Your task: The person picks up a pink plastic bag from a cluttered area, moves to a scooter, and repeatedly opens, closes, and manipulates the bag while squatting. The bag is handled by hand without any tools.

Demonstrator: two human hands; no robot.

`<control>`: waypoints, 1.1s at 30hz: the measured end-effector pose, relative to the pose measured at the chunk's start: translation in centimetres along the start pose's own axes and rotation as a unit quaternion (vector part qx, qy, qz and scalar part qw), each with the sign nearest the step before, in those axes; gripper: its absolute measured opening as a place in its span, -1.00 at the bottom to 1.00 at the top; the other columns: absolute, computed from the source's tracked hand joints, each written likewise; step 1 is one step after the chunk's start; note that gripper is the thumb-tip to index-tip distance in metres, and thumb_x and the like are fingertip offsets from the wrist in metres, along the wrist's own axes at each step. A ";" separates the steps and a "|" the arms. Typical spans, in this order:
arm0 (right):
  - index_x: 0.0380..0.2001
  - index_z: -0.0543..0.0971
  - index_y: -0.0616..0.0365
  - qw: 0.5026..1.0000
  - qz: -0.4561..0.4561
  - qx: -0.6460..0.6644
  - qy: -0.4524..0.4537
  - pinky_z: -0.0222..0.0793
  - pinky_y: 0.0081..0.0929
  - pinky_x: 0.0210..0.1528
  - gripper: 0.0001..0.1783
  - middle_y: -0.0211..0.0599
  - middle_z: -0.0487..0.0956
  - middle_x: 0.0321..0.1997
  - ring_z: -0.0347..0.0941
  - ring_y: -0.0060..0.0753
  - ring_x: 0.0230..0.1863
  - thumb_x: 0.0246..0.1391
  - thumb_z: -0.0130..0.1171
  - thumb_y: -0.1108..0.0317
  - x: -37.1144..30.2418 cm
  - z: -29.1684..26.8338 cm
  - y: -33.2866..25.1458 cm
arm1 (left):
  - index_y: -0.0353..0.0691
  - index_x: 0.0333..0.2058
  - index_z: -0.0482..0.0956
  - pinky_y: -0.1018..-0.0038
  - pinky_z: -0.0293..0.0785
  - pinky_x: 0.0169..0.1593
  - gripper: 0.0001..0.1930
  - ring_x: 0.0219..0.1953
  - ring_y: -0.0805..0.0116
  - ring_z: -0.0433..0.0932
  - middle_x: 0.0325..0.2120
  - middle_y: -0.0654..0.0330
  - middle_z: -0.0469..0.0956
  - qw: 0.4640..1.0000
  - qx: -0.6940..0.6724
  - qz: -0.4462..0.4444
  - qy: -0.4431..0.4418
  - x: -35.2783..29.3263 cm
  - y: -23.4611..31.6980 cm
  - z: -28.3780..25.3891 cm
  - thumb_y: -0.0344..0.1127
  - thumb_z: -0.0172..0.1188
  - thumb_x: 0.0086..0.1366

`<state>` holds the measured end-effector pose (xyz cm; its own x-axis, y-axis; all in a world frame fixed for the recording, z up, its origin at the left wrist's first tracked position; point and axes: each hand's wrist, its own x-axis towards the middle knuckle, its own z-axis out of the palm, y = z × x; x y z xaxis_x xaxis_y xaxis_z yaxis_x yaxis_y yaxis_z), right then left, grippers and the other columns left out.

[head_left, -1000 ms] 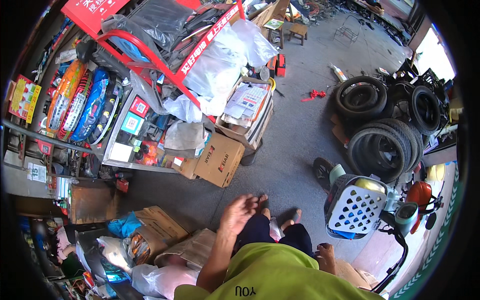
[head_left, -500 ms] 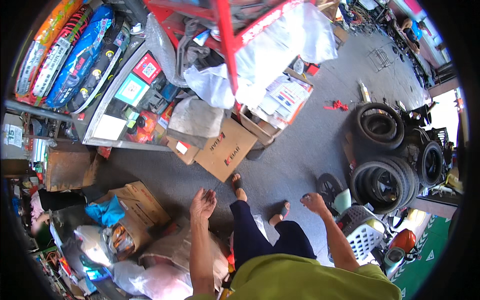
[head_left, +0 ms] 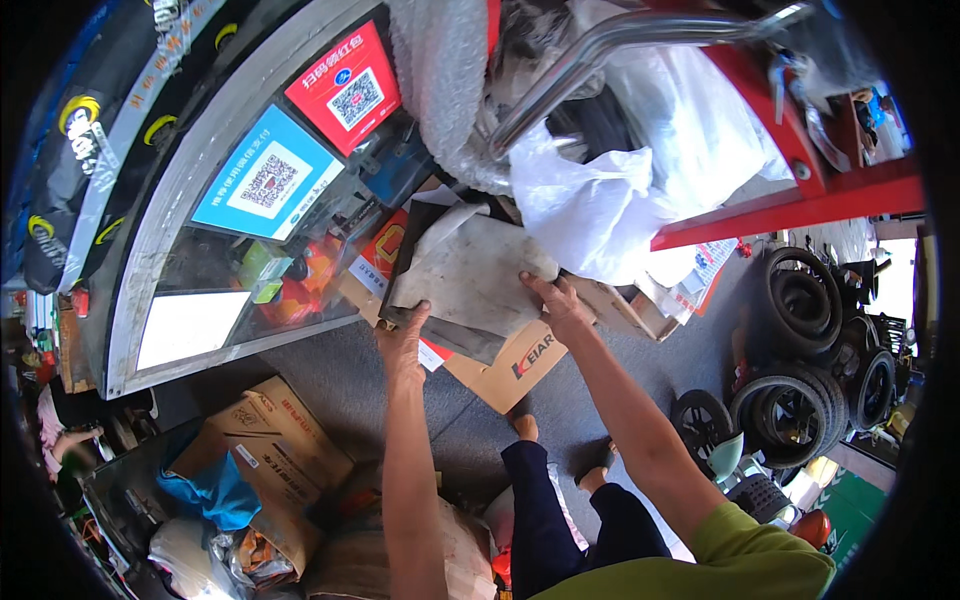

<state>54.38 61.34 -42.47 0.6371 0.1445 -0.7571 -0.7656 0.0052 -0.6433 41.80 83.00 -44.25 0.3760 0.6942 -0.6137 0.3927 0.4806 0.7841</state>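
In front of the glass showcase, both my hands are on a flat, dark slab (head_left: pixel 470 338) with a stained grey cloth (head_left: pixel 470 265) draped over it. My left hand (head_left: pixel 402 345) grips the near-left corner, thumb on top and the fingers hidden underneath. At the right edge my right hand (head_left: pixel 558 305) pinches the cloth and slab, with the thumb over the cloth. Beneath lies a brown cardboard box (head_left: pixel 515 375), partly covered by the slab. I cannot make out what the slab is.
A glass showcase (head_left: pixel 125 330) with red and blue code signs stands at left. White plastic sheeting (head_left: pixel 585 200) and a red metal frame (head_left: pixel 790 210) crowd the far side. Tires (head_left: pixel 790 420) are stacked at right. An open carton (head_left: pixel 290 430) with a blue bag sits at lower left.
My view has moved closer to the showcase and box. Both hands, earlier raised apart with nothing in them, have reached forward and taken hold of the cloth-covered slab.
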 end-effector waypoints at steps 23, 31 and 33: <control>-0.10 0.57 0.16 0.960 -0.199 -0.139 -0.141 0.45 -0.50 -0.06 -0.60 -0.35 0.63 -0.17 0.51 -0.58 -0.13 -0.09 0.35 0.48 -10.1 3.7 3.4 | -0.08 -0.06 0.53 0.32 0.37 0.09 -0.68 0.05 0.32 0.45 -0.03 0.24 0.54 0.897 -0.388 -0.147 -0.154 -0.1 -7.5 -8.5 -0.31 0.24 0.18; -0.05 0.58 0.11 0.885 -0.169 -0.344 -0.265 0.44 -0.41 -0.08 -0.54 -0.18 0.63 -0.13 0.57 -0.21 -0.15 -0.11 0.32 0.52 -14.9 -0.8 7.2 | -0.15 -0.27 0.60 -0.01 0.35 0.06 -0.85 -0.17 0.26 0.55 -0.29 0.22 0.64 0.857 -0.466 -0.201 -0.093 -13.3 -15.9 -15.5 -0.35 0.18 0.16; -0.09 0.59 0.12 0.900 -0.113 -0.335 -0.255 0.44 -0.44 -0.11 -0.60 -0.35 0.65 -0.20 0.53 -0.52 -0.20 -0.08 0.38 0.46 -11.4 -4.6 15.4 | -0.10 -0.35 0.60 0.03 0.38 -0.05 -0.91 -0.20 0.26 0.52 -0.45 0.31 0.59 0.839 -0.449 -0.265 -0.153 -14.7 -21.0 -17.6 -0.29 0.24 0.17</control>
<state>35.73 55.20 -44.34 0.5143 0.6516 -0.5577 -0.2869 -0.4821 -0.8278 13.23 72.15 -50.05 0.6004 0.1501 -0.7855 -0.1657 0.9843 0.0614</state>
